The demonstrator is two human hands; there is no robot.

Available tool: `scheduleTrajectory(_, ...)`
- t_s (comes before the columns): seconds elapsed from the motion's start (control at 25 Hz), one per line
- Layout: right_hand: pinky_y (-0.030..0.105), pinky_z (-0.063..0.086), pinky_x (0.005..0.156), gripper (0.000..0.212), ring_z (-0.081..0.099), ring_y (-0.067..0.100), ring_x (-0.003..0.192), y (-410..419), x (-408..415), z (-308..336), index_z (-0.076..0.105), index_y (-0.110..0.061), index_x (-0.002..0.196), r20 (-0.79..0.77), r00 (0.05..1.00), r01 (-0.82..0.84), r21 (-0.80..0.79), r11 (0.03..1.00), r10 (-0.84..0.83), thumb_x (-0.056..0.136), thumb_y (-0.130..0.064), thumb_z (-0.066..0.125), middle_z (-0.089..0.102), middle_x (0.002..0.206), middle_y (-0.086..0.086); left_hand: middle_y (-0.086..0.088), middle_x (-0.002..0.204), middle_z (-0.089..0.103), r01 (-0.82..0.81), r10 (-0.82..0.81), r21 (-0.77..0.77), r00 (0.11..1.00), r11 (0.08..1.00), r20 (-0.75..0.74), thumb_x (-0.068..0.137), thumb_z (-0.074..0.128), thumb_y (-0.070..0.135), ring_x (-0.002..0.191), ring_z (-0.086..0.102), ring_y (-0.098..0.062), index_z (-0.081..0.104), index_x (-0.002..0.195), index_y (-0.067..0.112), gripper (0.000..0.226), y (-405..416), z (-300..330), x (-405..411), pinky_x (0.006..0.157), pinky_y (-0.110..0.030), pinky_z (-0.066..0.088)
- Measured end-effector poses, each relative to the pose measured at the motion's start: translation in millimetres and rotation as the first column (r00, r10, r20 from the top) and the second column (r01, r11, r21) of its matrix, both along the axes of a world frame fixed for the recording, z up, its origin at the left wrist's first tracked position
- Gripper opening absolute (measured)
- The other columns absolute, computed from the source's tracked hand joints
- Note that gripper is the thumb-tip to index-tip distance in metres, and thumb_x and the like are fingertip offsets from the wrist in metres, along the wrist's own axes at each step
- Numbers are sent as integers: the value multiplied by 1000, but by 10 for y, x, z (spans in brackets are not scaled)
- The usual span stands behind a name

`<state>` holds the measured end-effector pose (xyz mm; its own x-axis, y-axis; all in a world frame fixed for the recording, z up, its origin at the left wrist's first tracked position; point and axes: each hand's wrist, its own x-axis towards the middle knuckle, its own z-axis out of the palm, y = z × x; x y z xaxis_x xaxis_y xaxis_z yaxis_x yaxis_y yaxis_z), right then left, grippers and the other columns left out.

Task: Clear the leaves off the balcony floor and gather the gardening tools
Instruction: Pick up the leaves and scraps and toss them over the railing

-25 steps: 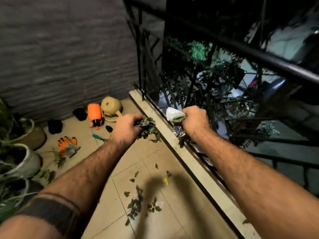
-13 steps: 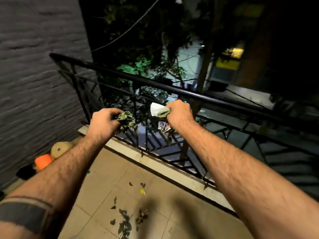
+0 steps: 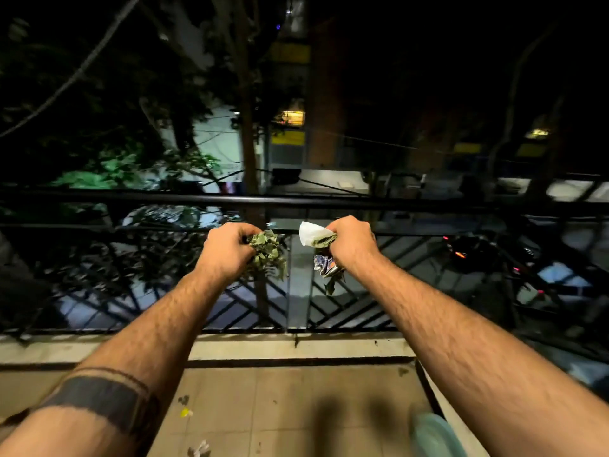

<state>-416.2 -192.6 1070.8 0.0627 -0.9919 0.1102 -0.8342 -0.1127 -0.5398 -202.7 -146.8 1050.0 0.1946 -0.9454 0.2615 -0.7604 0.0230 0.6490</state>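
Green leaves (image 3: 267,250) clenched in left hand (image 3: 227,249) — white paper (image 3: 310,233), more leaves bunched in right hand (image 3: 354,245).

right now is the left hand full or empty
Full. The left hand grips a clump of green leaves that sticks out past its curled fingers, held up in front of the black railing.

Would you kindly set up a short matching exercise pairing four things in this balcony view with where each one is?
Things:
1. bunch of leaves
2. white paper
3. yellow scrap
4. railing

Places:
A. on the floor tiles
B. in the right hand
C. in the left hand
D. behind both hands

Pairs: 1-C, 2-B, 3-A, 4-D
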Motion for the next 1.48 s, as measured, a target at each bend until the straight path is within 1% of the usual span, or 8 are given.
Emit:
scheduleTrajectory(0.12, 27, 47, 72, 34, 67, 34, 96, 112, -837, 42, 79, -24, 98, 20, 991, 134, -12, 991, -134, 82, -4, 57, 73, 94, 15, 9, 77, 75, 149, -149, -9, 989, 989, -15, 78, 69, 2, 74, 70, -4, 76, 84, 34, 34, -188, 39, -811, 73, -26, 57)
scheduleTrajectory(0.28, 26, 44, 72, 29, 69, 32, 99, 305, -1821, 49, 79, -27, 103, 15, 946, 323, -7, 946, -323, 84, -11, 64, 73, 99, 16, 11, 71, 71, 347, -347, -13, 938, 938, -1, 83, 70, 2, 55, 60, 10, 79, 95, 25, 27, -411, 94, -1846, 52, -2, 40)
scheduleTrajectory(0.56, 30, 50, 80, 31, 69, 33, 102, 886, -2962, 150, 79, -22, 104, 51, 747, 665, -24, 747, -663, 84, -8, 59, 74, 100, 17, 6, 84, 75, 674, -673, -18, 739, 739, 22, 81, 66, 0, 77, 69, -9, 78, 98, 28, 36, -642, 200, -3242, 78, -24, 56)
scheduleTrajectory(0.84, 26, 44, 71, 30, 70, 30, 96, 1890, -3537, 48, 77, -21, 99, -13, 422, 907, 13, 422, -907, 84, -3, 58, 72, 90, 12, 1, 92, 76, 884, -884, 4, 467, 467, 9, 81, 70, 0, 83, 69, -14, 79, 104, 24, 34, -385, -2, -4381, 80, -21, 49)
scheduleTrajectory(1.04, 24, 44, 73, 31, 66, 26, 89, 2895, -3749, -155, 77, -20, 104, -30, 144, 989, 37, 143, -989, 89, 0, 59, 61, 79, 4, 3, 87, 74, 964, -964, 44, 263, 261, -34, 84, 70, 0, 67, 61, -1, 79, 104, 24, 32, 284, -205, -5072, 62, -3, 41)
scheduleTrajectory(1.16, 27, 46, 70, 25, 61, 25, 79, 3488, -3855, -226, 76, -15, 106, -29, 43, 998, 43, 41, -999, 91, -2, 62, 58, 73, 2, 4, 94, 76, 989, -990, 66, 133, 130, -52, 84, 71, 1, 76, 68, -5, 78, 105, 25, 33, 796, -270, -5407, 72, -12, 50)
scheduleTrajectory(1.32, 28, 51, 65, 26, 60, 24, 74, 4133, -4059, -234, 74, -12, 114, 28, -55, 997, 64, -53, -998, 92, -4, 63, 62, 83, 6, 5, 94, 75, 996, -994, 81, 40, 32, -98, 85, 72, 1, 78, 72, -8, 78, 104, 28, 33, 1429, -259, -5771, 78, -25, 60)
scheduleTrajectory(1.48, 27, 48, 62, 23, 61, 25, 75, 4649, -4268, -251, 75, -11, 108, 54, -72, 994, 84, -67, -996, 90, -2, 65, 64, 84, 8, 8, 91, 74, 995, -994, 97, 9, -1, -106, 86, 74, 3, 74, 69, -2, 78, 101, 29, 30, 1989, -336, -6071, 69, -20, 58)
